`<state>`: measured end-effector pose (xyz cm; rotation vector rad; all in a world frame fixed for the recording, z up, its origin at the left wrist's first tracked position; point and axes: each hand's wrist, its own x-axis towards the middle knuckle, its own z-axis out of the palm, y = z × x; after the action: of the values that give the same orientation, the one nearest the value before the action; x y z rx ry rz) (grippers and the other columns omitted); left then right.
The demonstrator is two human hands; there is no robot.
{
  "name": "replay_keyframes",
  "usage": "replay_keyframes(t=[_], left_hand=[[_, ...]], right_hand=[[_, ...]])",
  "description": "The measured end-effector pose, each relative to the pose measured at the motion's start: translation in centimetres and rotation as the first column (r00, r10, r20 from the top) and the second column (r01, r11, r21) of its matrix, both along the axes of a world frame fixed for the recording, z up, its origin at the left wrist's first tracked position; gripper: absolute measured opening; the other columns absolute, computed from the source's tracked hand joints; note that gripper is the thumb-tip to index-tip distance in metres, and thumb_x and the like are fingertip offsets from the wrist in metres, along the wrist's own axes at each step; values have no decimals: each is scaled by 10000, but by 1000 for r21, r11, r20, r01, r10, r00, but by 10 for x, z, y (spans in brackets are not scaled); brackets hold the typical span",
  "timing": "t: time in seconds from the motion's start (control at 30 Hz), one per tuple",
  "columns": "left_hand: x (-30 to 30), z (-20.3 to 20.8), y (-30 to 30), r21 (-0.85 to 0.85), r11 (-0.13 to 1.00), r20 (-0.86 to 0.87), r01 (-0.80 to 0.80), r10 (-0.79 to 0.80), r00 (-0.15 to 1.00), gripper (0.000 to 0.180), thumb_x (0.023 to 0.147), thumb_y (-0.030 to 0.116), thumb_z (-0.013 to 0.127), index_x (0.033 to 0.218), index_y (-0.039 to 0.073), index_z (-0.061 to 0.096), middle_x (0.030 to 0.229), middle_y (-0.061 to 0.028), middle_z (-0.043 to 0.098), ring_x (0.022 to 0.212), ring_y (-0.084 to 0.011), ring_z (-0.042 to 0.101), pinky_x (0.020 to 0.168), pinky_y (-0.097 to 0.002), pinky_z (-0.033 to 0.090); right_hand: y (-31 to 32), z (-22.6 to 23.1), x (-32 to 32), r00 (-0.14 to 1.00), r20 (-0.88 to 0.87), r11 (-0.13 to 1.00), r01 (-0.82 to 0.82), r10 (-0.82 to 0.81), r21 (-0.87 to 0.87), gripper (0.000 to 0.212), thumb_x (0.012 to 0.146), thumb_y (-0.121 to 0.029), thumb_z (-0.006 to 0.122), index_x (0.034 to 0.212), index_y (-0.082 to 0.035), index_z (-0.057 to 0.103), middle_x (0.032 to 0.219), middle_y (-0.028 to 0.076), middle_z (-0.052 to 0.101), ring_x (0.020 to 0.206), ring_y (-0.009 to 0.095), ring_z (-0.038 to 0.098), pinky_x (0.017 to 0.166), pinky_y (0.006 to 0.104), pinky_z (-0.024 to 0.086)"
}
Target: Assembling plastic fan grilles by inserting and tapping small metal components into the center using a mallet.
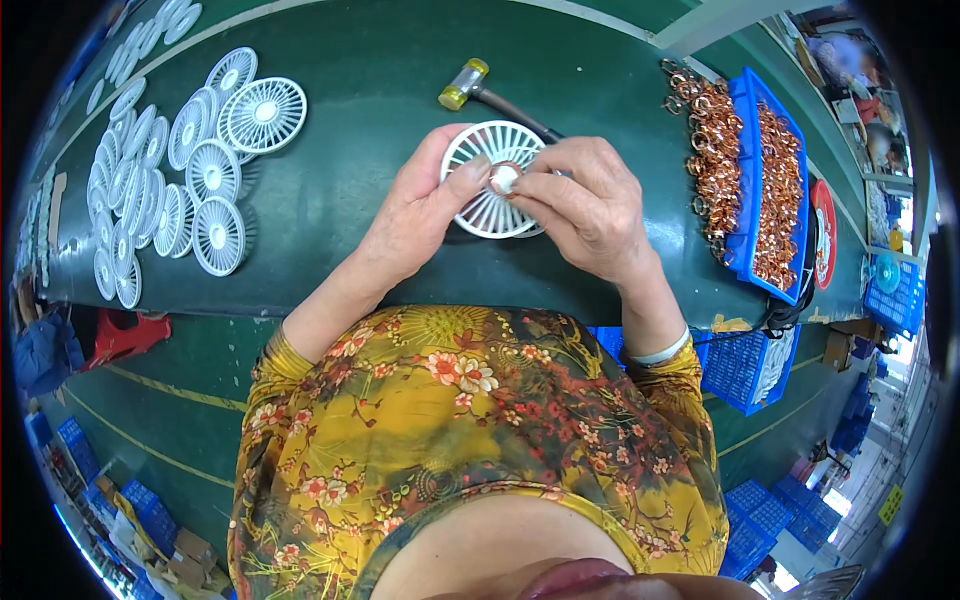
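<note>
A round white slatted fan grille point(487, 150) is held over the dark green table point(370, 110). My left hand point(420, 205) grips its left rim, thumb lying across the slats. My right hand point(585, 205) holds its right side. Thumb and fingers of both hands pinch a small round part with a copper edge point(505, 178) at the grille's centre. The lower part of the grille is hidden behind my hands.
Several more white grilles point(190, 160) lie piled at the table's left. A hammer with a yellow-ended head point(466, 84) lies just beyond my hands. A blue tray point(760, 170) of copper coils sits at the right, with loose coils point(710, 140) beside it. Blue crates point(745, 365) stand below the table edge.
</note>
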<state>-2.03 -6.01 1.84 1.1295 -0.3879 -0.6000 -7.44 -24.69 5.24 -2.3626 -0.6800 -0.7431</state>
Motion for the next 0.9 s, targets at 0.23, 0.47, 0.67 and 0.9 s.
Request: replay_keyframes(t=[0.23, 0.47, 0.67, 0.9], left_hand=[[4, 1, 2, 34, 993, -14, -115, 116, 993, 326, 1002, 274, 467, 1217, 30, 482, 1013, -25, 590, 872, -52, 557, 727, -216, 481], [-3, 1, 1, -94, 986, 14, -137, 139, 990, 430, 902, 23, 541, 1292, 4, 361, 1147, -72, 541, 1025, -104, 548, 891, -262, 471], [-15, 0, 1, -133, 987, 12, -94, 96, 995, 411, 877, 8, 560, 1229, 8, 348, 1104, -63, 545, 994, -95, 552, 858, -269, 479], [1, -16, 2, 107, 965, 281, -239, 202, 938, 286, 880, 73, 544, 1120, -3, 408, 964, -67, 574, 865, -106, 568, 757, -279, 497]], right_hand=[[10, -1, 1, 993, 76, 996, 90, -89, -4, 200, 658, -56, 770, 797, -67, 627, 759, 44, 613, 700, 228, 590, 651, 345, 481], [23, -4, 2, 974, 154, 986, 163, -165, 27, 202, 652, -36, 774, 782, -70, 622, 760, 44, 616, 681, 220, 586, 617, 338, 478], [29, -5, -2, 968, 149, 974, 215, -203, -71, 192, 694, -71, 748, 840, -68, 623, 802, 41, 604, 730, 218, 572, 650, 342, 471], [34, -10, 6, 969, -67, 965, 227, -237, -132, 206, 725, -88, 722, 907, -62, 629, 829, 63, 591, 746, 260, 559, 664, 360, 459]])
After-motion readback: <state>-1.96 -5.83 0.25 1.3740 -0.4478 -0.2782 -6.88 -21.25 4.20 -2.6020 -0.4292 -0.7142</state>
